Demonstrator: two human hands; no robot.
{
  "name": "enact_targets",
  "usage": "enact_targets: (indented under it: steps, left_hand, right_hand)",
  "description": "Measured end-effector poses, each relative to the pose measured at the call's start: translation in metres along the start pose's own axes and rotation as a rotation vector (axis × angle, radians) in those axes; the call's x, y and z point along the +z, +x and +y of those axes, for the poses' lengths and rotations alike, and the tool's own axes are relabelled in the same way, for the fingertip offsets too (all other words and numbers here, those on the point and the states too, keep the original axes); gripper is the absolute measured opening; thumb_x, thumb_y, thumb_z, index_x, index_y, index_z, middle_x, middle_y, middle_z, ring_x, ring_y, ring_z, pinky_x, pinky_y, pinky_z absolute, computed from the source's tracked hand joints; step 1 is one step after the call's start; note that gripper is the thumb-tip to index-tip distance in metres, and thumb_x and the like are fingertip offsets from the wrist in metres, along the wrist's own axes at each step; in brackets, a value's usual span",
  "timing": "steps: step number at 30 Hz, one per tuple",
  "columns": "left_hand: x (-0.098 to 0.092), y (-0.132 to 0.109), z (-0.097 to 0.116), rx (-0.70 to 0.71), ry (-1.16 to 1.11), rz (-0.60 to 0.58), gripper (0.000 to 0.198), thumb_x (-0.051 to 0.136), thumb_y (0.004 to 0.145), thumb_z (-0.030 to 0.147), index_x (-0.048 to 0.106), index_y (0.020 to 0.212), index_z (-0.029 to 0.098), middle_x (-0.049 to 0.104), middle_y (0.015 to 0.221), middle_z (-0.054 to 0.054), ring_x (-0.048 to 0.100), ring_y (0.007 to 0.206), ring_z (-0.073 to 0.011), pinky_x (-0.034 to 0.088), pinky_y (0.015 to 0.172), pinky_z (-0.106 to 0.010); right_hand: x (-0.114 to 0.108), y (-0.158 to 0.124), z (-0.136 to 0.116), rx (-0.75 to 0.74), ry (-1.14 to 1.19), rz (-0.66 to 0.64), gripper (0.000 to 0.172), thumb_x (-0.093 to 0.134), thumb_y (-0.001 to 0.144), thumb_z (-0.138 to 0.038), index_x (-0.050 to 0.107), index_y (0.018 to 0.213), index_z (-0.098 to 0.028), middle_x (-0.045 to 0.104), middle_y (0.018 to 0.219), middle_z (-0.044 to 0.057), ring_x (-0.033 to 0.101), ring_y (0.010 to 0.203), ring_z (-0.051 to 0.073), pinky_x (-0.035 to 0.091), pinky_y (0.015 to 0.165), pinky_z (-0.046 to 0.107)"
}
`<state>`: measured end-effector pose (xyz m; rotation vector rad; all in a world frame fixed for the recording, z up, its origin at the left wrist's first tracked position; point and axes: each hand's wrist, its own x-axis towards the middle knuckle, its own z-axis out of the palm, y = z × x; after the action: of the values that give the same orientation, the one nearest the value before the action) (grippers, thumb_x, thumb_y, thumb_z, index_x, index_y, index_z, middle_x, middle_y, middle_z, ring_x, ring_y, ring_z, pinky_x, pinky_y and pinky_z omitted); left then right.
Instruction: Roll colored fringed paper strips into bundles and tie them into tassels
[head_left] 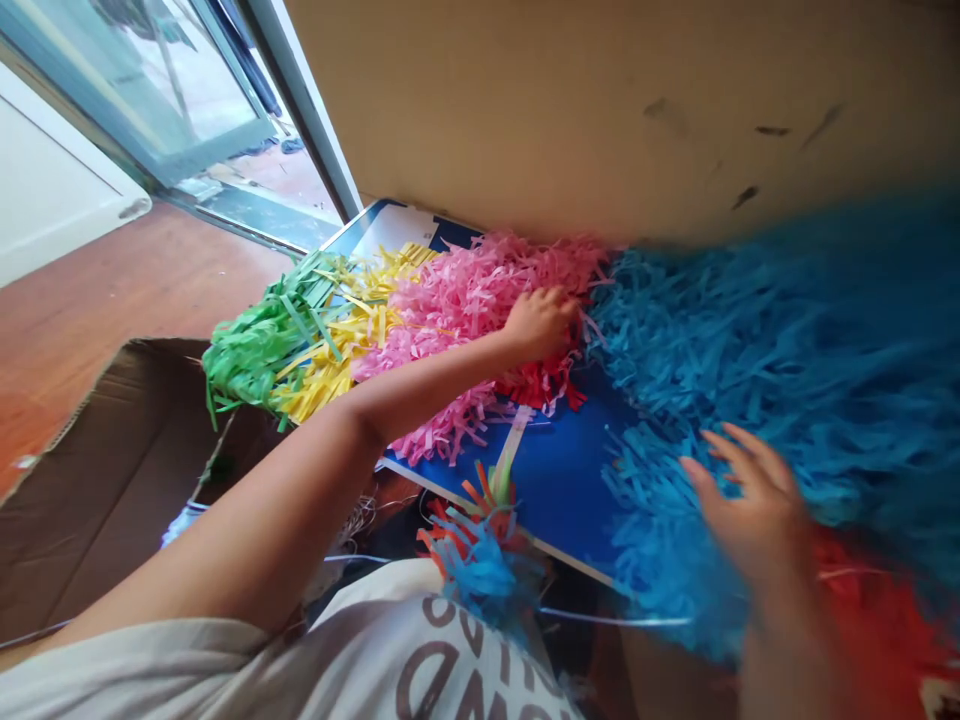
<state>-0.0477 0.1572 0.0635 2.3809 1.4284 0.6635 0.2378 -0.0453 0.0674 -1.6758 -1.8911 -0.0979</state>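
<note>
My left hand [544,320] reaches across to the pink paper strips [457,290], its fingers curled into the heap. Just below that hand, red paper strips [536,382] show from under the palm, and the fingers seem closed on them; the fingertips are partly hidden. Over the near side of the blue paper strips [675,330] is my right hand [757,500], fingers spread and nothing in them. A small bunch of blue and orange strips [480,550] hangs at my lap, against the table's near edge.
Yellow strips [337,340] and green strips [262,330] lie at the left end of the blue tabletop [570,480]. An open cardboard box [97,480] stands at left on the wooden floor [187,260]. A wall [600,120] backs the table. More red strips [870,600] are at lower right.
</note>
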Motion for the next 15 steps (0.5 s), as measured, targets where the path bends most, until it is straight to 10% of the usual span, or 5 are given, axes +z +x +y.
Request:
enact_targets:
  steps: [7,15]
  left_hand:
    - [-0.032,0.04,-0.066,-0.24,-0.147,0.171,0.006,0.067,0.073,0.016,0.071,0.077,0.017,0.07,0.082,-0.008,0.063,0.088,-0.0257,0.044,0.081,-0.034]
    - [-0.047,0.03,-0.078,-0.389,-0.762,0.303,0.022,0.073,0.065,0.028,0.066,0.079,0.013,0.065,0.072,0.001,0.053,0.061,-0.0089,0.041,0.062,-0.021]
  right_hand:
    - [0.075,0.049,-0.035,-0.067,0.377,-0.123,0.026,0.06,0.09,-0.041,0.071,0.107,-0.025,0.071,0.114,0.008,0.068,0.101,0.025,0.055,0.09,0.043]
    - [0.154,0.142,-0.059,0.199,0.707,-0.134,0.028,0.059,0.084,-0.04,0.073,0.095,-0.018,0.075,0.093,0.01,0.068,0.082,0.023,0.054,0.081,0.04]
